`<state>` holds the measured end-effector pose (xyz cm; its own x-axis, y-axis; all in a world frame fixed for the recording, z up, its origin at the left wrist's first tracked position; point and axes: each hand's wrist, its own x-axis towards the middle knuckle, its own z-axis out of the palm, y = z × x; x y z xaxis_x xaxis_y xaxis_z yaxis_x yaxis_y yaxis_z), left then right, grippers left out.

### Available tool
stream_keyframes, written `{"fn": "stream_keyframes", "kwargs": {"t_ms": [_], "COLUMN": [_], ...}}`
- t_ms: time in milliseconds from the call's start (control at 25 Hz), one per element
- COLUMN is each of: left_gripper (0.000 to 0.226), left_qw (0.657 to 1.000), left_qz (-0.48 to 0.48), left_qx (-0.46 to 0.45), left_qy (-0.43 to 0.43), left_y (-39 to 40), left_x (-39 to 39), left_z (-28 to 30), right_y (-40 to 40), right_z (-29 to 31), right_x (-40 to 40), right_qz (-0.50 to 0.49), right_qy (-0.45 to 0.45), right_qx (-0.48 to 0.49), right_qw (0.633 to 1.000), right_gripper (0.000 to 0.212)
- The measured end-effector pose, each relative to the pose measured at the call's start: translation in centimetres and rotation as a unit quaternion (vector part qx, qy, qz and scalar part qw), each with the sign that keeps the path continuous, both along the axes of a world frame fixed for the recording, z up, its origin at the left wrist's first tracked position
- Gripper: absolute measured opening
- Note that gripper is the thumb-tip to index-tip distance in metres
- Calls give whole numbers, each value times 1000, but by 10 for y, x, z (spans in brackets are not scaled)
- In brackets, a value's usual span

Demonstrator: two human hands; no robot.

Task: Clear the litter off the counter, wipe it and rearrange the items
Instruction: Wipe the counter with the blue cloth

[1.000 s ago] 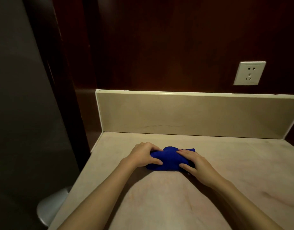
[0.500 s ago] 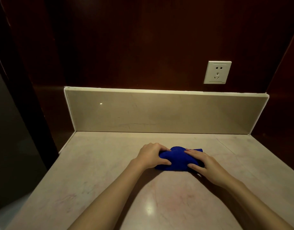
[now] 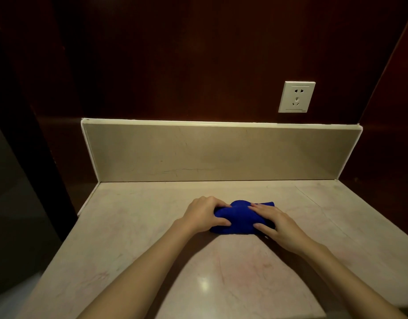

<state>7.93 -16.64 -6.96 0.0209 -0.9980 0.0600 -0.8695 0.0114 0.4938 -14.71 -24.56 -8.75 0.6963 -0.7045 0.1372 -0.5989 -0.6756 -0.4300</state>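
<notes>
Head view: just below the centre of the frame, a bunched blue cloth (image 3: 241, 218) lies on the pale marbled tabletop (image 3: 134, 229), and both hands press on it. The left hand (image 3: 204, 214) curls over the cloth's left end, fingers bent and thumb tucked at the near edge. The right hand (image 3: 275, 223) lies flatter over the right end, fingers spread and only partly closed. Neither lifts the cloth; it stays pinned against the stone. No litter or other items show on the tabletop. Behind it stands a beige backsplash (image 3: 221, 153), with a white wall socket (image 3: 296, 97) at the upper right on dark wood panelling.

Risk, as I judge it: the cloth is wadded into a lump, so only a narrow patch meets the surface and strokes could leave strips unwiped. The corners by the backsplash could be missed too. If the cloth is damp, it should be kept low, well clear of the socket.

Against the earlier frames, the hands and cloth hold nearly the same pose. The view has swung right, so the socket sits nearer the frame's right and the dark left wall takes less room.
</notes>
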Motion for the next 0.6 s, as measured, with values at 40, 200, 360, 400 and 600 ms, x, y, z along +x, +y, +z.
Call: {"fn": "stream_keyframes", "kwargs": {"t_ms": [40, 200, 360, 400, 600], "left_gripper": [49, 49, 50, 50, 48], "left_qw": [1000, 1000, 999, 998, 995], "left_qz": [-3, 7, 34, 40, 74], "left_qx": [2, 10, 19, 23, 44], "left_qy": [0, 18, 36, 39, 41], "left_y": [4, 33, 72, 83, 140], "left_x": [7, 48, 100, 115, 188], "left_z": [1, 2, 2, 3, 7], "right_y": [4, 30, 56, 64, 109], "right_z": [0, -1, -3, -3, -6], "right_x": [6, 48, 103, 118, 195], "right_qz": [1, 21, 56, 65, 119], "right_qy": [1, -4, -7, -7, -10], "right_qx": [-4, -22, -37, -41, -66], "right_qw": [1000, 1000, 998, 997, 991], "right_gripper": [52, 51, 52, 52, 52]}}
